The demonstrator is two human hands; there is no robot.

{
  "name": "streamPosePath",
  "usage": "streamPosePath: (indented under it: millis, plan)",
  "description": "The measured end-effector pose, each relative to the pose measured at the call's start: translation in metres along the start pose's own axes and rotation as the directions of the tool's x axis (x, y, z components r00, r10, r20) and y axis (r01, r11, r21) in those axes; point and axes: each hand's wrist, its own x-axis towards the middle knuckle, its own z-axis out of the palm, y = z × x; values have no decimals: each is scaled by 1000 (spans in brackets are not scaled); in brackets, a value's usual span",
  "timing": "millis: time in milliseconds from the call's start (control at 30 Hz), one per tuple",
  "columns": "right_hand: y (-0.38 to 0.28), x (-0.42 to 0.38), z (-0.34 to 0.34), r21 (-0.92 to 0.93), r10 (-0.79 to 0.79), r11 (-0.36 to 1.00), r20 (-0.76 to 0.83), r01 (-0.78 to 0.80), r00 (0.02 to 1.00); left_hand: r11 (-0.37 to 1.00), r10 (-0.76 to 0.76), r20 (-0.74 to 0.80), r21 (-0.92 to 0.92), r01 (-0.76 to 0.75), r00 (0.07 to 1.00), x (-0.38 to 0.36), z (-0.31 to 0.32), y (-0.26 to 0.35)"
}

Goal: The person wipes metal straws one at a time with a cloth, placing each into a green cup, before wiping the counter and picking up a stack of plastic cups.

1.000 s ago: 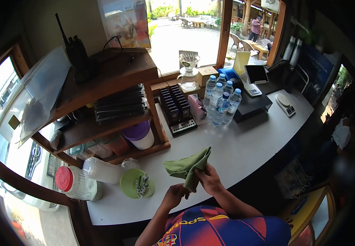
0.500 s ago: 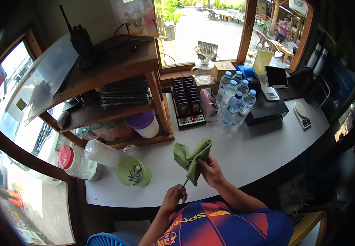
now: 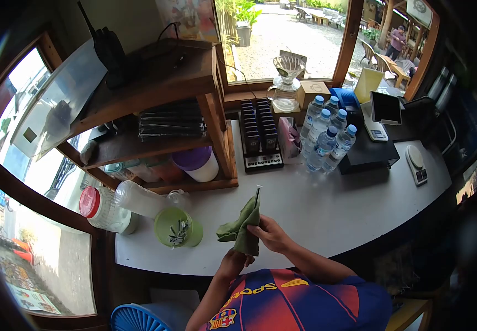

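Observation:
A green cloth (image 3: 237, 227) is bunched around a thin dark stick-like utensil (image 3: 257, 194) whose tip pokes up out of it. My right hand (image 3: 270, 234) grips the cloth around the utensil from the right. My left hand (image 3: 233, 259) sits just below, closed on the lower end of the cloth and utensil. Both hands hover over the front of the white counter (image 3: 327, 215), close to my body.
A green lid holding utensils (image 3: 177, 230) lies left of my hands, beside plastic jars (image 3: 106, 208). A wooden shelf (image 3: 156, 105) stands at the back left. Water bottles (image 3: 327, 138), a pager rack (image 3: 260, 138), a black cash drawer (image 3: 368, 154) and a scale (image 3: 416, 164) line the back.
The cloth has closed up around the utensil and dropped lower and left. The utensil's tip now sticks out above it. My left hand has come up against the cloth.

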Motion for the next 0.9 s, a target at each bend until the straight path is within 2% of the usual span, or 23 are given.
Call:
streamPosePath:
  millis: [33, 100, 167, 233, 300, 333, 367, 400, 500, 533, 567, 633, 667, 767, 800, 900]
  plan:
    - [-2, 3, -1, 14, 16, 1000, 16, -16, 1000, 1000, -13, -16, -7, 13, 1000, 3, -1, 1]
    - [-16, 10, -8, 93, -58, 993, -91, 66, 994, 919, -76, 16, -387, 76, 997, 15, -9, -15]
    - [-28, 17, -16, 154, -153, 972, -167, 179, 974, 876, -191, 7, -450, 173, 982, 20, -13, -11]
    - [-33, 21, -18, 87, -170, 978, -172, 187, 970, 832, -256, 53, -496, 248, 965, 28, -20, -12]
    - [-23, 23, -18, -68, -128, 990, -95, 122, 987, 798, -265, 141, -524, 299, 954, 38, -31, -24]
    - [-18, 24, -16, -57, -73, 996, -29, 71, 997, 937, -280, 62, -198, 287, 958, 38, -25, -6]
    - [-5, 23, -14, -70, -21, 997, -1, 21, 1000, 951, -269, -21, 153, 269, 963, 33, -13, 26]
    - [0, 21, -8, -161, -16, 987, -2, 15, 1000, 839, -232, -94, 484, 248, 968, 30, -7, 42]
    - [-2, 16, -2, -419, -42, 907, 23, 48, 999, 962, -134, -49, 231, 142, 990, 39, -27, -2]
    - [-3, 15, -2, -500, -55, 863, 38, 66, 998, 971, -161, -108, 158, 177, 981, 39, -27, 1]
    - [-2, 15, -4, -533, -87, 841, 35, 93, 996, 946, -26, -173, 313, 80, 985, 37, -27, 4]
    - [2, 13, -7, -598, -153, 788, 34, 142, 988, 792, 266, -228, 605, -77, 937, 31, -21, 22]
    - [8, 11, -9, -583, -163, 799, 32, 151, 986, 814, 316, -271, 570, -113, 909, 27, -19, 35]
    - [24, 8, -10, -565, -163, 809, 46, 160, 986, 584, 628, -150, 739, -336, 763, 19, -6, 83]
    - [26, 5, -8, -579, -132, 803, 54, 139, 990, 541, 675, -134, 758, -364, 725, 20, 1, 96]
    - [41, -2, -5, -602, -124, 786, 73, 143, 990, 581, 582, 49, 673, -457, 812, 32, -9, 97]
